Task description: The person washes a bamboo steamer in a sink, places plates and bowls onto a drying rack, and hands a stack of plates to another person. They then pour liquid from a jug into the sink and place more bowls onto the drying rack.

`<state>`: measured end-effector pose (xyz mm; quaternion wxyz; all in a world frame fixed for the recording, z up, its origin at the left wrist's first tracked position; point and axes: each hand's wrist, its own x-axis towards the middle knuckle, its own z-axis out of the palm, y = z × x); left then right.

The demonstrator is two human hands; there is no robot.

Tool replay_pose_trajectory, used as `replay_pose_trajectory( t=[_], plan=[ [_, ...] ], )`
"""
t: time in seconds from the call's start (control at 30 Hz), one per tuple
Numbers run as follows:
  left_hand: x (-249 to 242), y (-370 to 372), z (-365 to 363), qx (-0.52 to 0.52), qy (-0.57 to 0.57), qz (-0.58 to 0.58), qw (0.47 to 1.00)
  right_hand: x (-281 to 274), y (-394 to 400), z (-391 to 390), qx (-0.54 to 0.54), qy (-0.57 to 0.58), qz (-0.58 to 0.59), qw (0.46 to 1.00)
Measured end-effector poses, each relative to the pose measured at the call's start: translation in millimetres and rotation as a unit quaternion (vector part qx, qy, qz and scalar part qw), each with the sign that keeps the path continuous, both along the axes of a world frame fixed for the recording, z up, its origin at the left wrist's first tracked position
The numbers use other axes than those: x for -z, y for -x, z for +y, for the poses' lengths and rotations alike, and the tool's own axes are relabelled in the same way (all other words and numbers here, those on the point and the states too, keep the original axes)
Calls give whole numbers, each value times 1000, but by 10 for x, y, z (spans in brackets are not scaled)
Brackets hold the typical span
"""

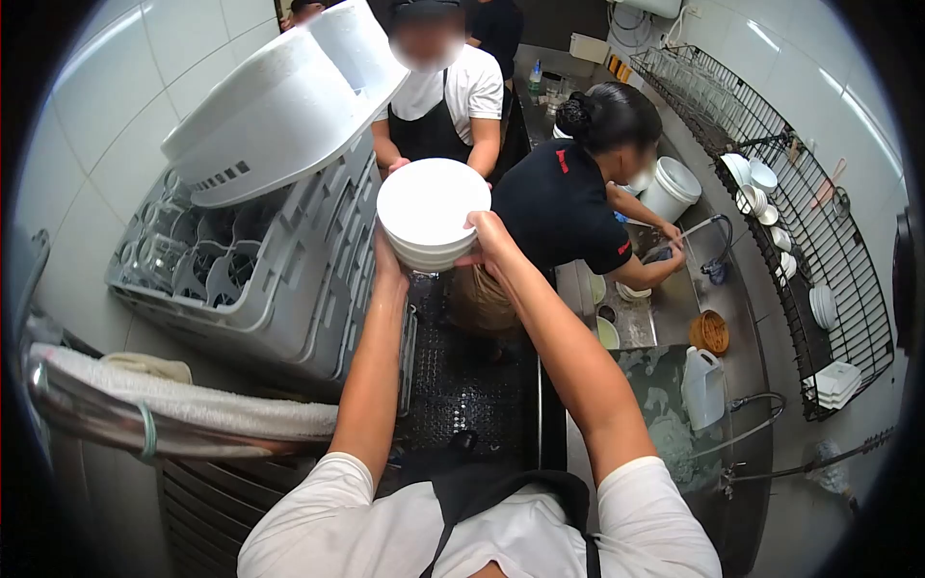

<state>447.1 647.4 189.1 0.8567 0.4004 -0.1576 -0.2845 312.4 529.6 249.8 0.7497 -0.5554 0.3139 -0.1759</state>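
— Where was the stack of round white ceramic bowls?

— It was held up in mid-air between the wearer's two arms, just right of the grey plastic dish rack and above the dark perforated floor mat.

— And the hands?

— The left hand pressed against the stack's lower left side, its fingers hidden behind the bowls. The right hand gripped the right rim, fingers curled tight over the edge. Both were closed on the stack.

— What stood about it?

— Just beyond the bowls, a person in a white T-shirt and black apron faced the wearer, one hand touching the far edge of the stack. To the right, a person in a black shirt bent over the steel sink, hands at the tap. A white plastic jug stood beside the near basin, and a long black wire wall rack carried white dishes. A white plastic lid lay tilted atop the dish rack, and a rolled white towel rested on a metal rail below.
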Motion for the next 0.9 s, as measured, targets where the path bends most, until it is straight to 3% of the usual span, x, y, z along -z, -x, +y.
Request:
replay_pose_trajectory(
  t=[0.23, 0.33, 0.5, 0.6, 0.63, 0.7, 0.77, 0.8, 0.87, 0.9],
  plan=[
    [276, -423, -428, -1, -39, 65, 997, 148, -594, -432, 38, -50, 160, 985],
    [423, -478, -478, 9, -34, 105, 994, 592, -1060, -1049, -37, -145, 290, 945],
    [439, -500, -506, 27, -71, 108, 991, 600, -1081, -870, 36, -194, 172, 965],
    [301, -501, -493, 31, -148, 72, 986, 696, -1255, -1160, -62, -255, 185, 947],
    [280, -513, -485, 37, -158, 50, 985, 744, -1145, -1073, -37, -172, 148, 973],
    [390, -563, -567, -4, -167, 23, 986, 311, -656, -540, 21, 14, 89, 996],
    [481, -527, -577, -46, -215, -47, 974, -54, -35, -204, -7, 83, 5, 996],
    [521, -502, -555, -68, -238, -83, 965, 207, -13, -155, 90, 127, -44, 987],
    [685, -502, -460, -85, -249, -130, 956, 369, 518, -42, 29, 155, -33, 987],
    [734, -470, -383, -94, -255, -155, 950, 565, 815, 22, 41, 225, -14, 973]
  ],
)
